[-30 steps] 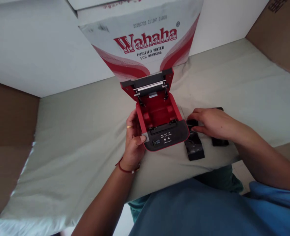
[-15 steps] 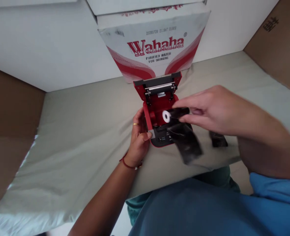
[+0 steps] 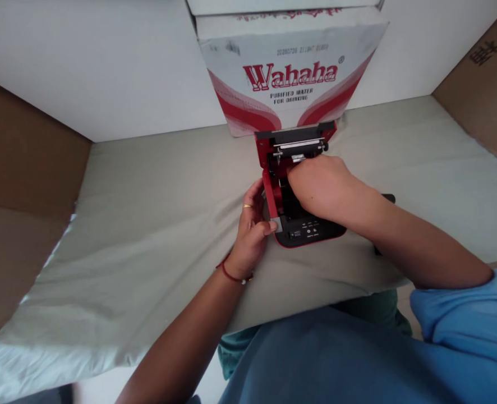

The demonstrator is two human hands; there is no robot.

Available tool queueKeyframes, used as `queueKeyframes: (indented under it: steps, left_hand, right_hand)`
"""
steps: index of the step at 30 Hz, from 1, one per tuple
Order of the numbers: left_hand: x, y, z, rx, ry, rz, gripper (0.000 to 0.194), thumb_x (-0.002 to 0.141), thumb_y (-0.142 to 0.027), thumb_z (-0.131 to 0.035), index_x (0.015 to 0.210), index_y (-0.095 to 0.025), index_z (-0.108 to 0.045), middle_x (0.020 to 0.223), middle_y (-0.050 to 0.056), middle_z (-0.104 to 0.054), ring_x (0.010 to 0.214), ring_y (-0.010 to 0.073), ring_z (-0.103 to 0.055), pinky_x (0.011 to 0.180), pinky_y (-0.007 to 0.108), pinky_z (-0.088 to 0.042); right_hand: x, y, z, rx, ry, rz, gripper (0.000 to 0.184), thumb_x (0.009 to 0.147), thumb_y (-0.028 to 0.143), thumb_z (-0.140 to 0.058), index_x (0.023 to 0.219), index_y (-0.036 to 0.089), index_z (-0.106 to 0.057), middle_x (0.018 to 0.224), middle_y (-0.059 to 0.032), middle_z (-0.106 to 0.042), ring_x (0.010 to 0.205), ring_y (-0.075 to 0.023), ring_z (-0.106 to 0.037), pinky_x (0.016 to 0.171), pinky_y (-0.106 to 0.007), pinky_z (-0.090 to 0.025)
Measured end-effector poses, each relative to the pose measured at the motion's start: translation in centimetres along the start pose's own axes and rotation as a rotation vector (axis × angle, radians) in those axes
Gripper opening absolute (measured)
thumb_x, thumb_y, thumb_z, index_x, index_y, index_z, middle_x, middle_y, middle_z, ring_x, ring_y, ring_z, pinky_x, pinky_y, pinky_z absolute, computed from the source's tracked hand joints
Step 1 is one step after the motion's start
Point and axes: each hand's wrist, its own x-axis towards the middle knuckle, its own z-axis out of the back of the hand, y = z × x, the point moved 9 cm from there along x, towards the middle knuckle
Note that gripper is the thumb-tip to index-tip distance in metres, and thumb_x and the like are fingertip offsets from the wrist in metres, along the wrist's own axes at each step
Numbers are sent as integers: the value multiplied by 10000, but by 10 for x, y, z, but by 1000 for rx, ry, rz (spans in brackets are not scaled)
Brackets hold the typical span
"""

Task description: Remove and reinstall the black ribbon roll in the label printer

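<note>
A small red and black printer (image 3: 311, 233), like a label printer, stands on the cloth with its lid (image 3: 294, 136) raised and the lid's roller showing. My left hand (image 3: 254, 227) grips its left side, thumb on the grey front corner and fingers along the red wall. Into the open compartment reaches my right hand (image 3: 320, 182), back of the hand up. Its fingers are hidden inside, so I cannot see what they hold. Dark material shows in the compartment beside the hand; I cannot tell whether it is the black roll seen earlier.
A Wahaha water carton (image 3: 293, 73) stands just behind the printer. Cardboard boxes (image 3: 25, 213) flank the cloth-covered surface (image 3: 160, 207) left and right. A dark flat object (image 3: 388, 198) lies partly hidden beneath my right forearm.
My right hand has moved from above the printer down into its compartment. The black roll with a white core and dangling black film is no longer plainly visible. My left hand keeps its grip.
</note>
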Motion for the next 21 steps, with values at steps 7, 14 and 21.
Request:
queueKeyframes:
  steps: [7,14,21]
  left_hand:
    - [1,3,0,-30,11,-3,976,864,-648,-1008,1720,-437,-588,1844,51,-561,1740,398,-517,1428,581,-460]
    - [-1,1,0,-24,7,5,960,883,-629,-997,1723,-421,-583,1847,58,-568,1739,372,-515,1419,547,-464]
    - [-6,-8,-3,-18,-26,22,869,910,-612,-979,1691,-448,-634,1847,32,-585,1704,359,-568,1384,520,-514]
  right_hand:
    - [6,-1,-12,157,-170,58,248,1135,276,-677,1266,183,-865,1061,-202,-930,920,-360,-875,831,-432,-621]
    - [-56,-26,1,369,-276,272,269,1165,320,-643,1307,279,-867,1125,-74,-931,1029,-314,-863,915,-443,-665]
    - [-135,-22,-32,485,-496,387,463,1221,328,-631,1658,200,-714,1667,-172,-783,1571,-347,-740,1307,-599,-637]
